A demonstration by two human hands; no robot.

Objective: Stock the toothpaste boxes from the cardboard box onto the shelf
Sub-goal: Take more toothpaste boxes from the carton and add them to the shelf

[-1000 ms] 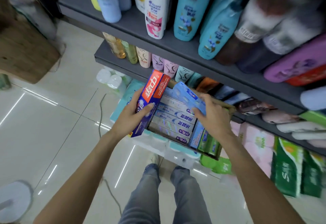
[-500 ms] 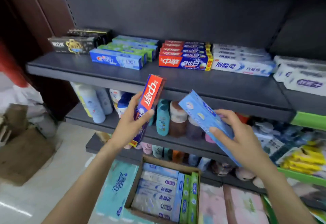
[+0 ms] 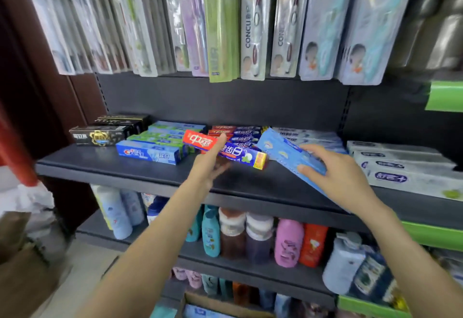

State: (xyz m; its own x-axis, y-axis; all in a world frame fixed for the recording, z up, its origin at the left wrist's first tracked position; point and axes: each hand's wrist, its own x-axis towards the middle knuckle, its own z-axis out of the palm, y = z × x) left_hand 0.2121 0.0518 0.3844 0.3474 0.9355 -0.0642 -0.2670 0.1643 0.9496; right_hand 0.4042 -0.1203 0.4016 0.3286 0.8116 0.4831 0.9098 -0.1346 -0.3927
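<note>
Left hand [image 3: 211,165] clamped on a long red and blue toothpaste box [image 3: 225,148], held flat over the dark grey shelf [image 3: 150,171], just in front of a stack of the same red and blue boxes [image 3: 235,133]. Right hand [image 3: 335,175] clamped on a long light blue toothpaste box [image 3: 288,152], tilted, far end up, near the white toothpaste boxes [image 3: 400,170]. Blue and green boxes [image 3: 152,151] and black boxes [image 3: 105,135] on the shelf to the left. Toothbrush packs [image 3: 225,22] hanging above. Bottles [image 3: 250,237] on the lower shelf. Brown cardboard box [image 3: 225,306] at the very bottom, mostly cut off.
</note>
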